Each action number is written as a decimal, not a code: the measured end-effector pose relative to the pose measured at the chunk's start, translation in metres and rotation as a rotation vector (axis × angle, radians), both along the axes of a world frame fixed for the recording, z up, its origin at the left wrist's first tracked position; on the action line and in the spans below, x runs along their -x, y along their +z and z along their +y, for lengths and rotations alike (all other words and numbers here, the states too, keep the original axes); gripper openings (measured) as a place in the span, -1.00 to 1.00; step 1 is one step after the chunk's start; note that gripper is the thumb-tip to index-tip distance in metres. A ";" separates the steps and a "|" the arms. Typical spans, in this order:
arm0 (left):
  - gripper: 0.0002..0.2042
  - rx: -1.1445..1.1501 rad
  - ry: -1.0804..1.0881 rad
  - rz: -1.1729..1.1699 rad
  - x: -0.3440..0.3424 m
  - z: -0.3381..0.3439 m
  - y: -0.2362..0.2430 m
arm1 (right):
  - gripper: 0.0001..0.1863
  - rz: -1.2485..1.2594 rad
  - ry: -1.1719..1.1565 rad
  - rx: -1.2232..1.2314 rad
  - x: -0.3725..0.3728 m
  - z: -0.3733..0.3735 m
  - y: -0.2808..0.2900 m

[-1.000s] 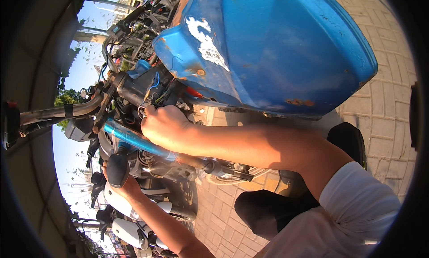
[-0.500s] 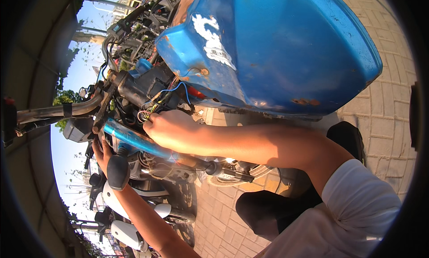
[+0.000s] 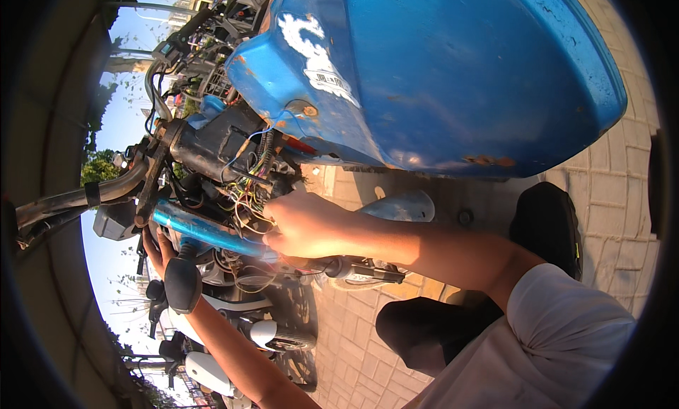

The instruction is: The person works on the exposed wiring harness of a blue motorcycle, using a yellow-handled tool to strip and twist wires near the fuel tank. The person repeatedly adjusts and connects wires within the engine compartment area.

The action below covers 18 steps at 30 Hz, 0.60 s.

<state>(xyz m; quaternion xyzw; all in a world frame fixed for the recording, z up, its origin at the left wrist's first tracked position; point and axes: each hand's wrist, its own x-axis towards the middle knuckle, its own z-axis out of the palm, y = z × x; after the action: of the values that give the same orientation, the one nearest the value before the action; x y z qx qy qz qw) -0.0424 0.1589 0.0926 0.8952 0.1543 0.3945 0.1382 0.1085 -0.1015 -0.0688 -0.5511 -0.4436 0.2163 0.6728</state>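
Observation:
My right hand, fingers curled, is closed at a tangle of coloured wires hanging from the scooter's black front housing; its fingertips are mostly hidden. My left hand, fingers extended and slightly apart, reaches up against the dark parts below the blue frame tube, partly behind a black mirror. A rusty, dented blue body panel with a white sticker lies above the wires. The bare handlebar runs off to the left.
Other parked scooters, including white ones, stand beyond my left arm, with more bikes behind the housing. Paving bricks form the ground. My dark-clad legs show at the right, and a grey metal cylinder lies beside my right forearm.
My right hand has moved right and down, exposing more of the loose wires. My left hand has moved up from behind the mirror toward the frame tube. The blue panel looks slightly larger.

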 end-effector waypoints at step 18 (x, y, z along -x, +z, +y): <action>-0.54 -0.471 0.058 0.289 0.012 -0.002 0.003 | -0.85 0.730 0.663 -0.318 -0.010 0.063 0.018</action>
<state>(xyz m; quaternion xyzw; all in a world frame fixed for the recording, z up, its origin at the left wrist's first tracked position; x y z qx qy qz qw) -0.0548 0.1571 0.0959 0.9450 0.1018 0.2914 -0.1084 0.1187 -0.0384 -0.0512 -0.1604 -0.3581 0.5260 0.7545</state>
